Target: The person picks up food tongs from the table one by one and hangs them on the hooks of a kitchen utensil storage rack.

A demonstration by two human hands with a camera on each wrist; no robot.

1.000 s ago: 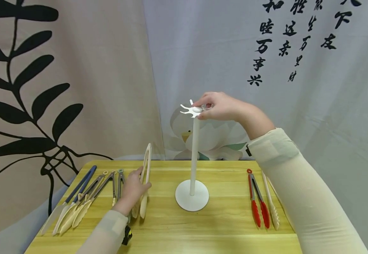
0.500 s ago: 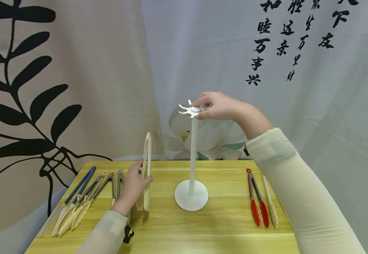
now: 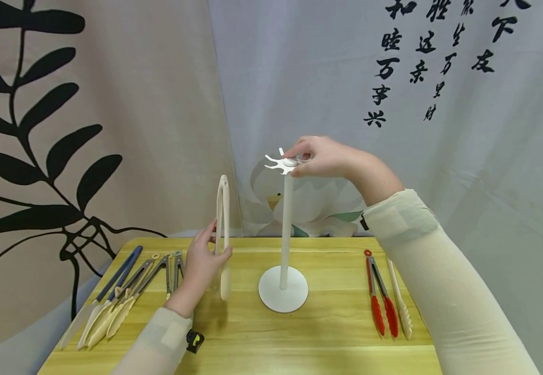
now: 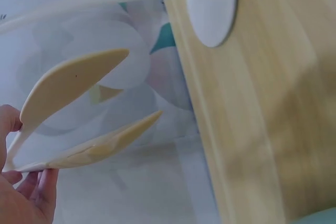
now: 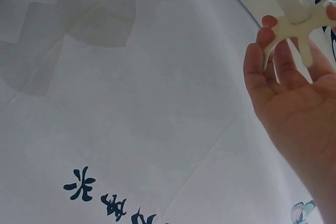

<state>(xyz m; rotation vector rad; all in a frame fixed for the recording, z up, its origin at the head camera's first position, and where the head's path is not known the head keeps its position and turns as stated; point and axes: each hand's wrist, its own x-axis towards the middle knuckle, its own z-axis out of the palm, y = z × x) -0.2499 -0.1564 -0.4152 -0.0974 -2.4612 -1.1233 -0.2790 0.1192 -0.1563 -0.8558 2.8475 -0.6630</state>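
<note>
My left hand (image 3: 204,263) grips a pair of cream tongs (image 3: 226,219) upright, thumb on one arm and fingers on the other, raised over the left-middle of the table. In the left wrist view the tongs' two broad, flat tips (image 4: 73,82) stand spread apart. A white stand (image 3: 285,229) with a round base rises from the middle of the table, right of the tongs. At its top, a plate of hooks (image 3: 278,164) is held by my right hand (image 3: 330,159), which covers its right side. The right wrist view shows those fingers curled at the hooked plate (image 5: 302,30) from below.
On the table's left lie several tongs: blue-handled ones (image 3: 123,271) and steel ones with cream tips (image 3: 121,315). Red-tipped tongs (image 3: 386,307) and cream tongs (image 3: 401,307) lie on the right, beside my right sleeve (image 3: 445,281). A printed curtain (image 3: 173,130) hangs behind the table (image 3: 337,323).
My left hand has lifted the cream tongs upward and slightly right, off the table area beside the other tongs. The right hand stays at the stand's top.
</note>
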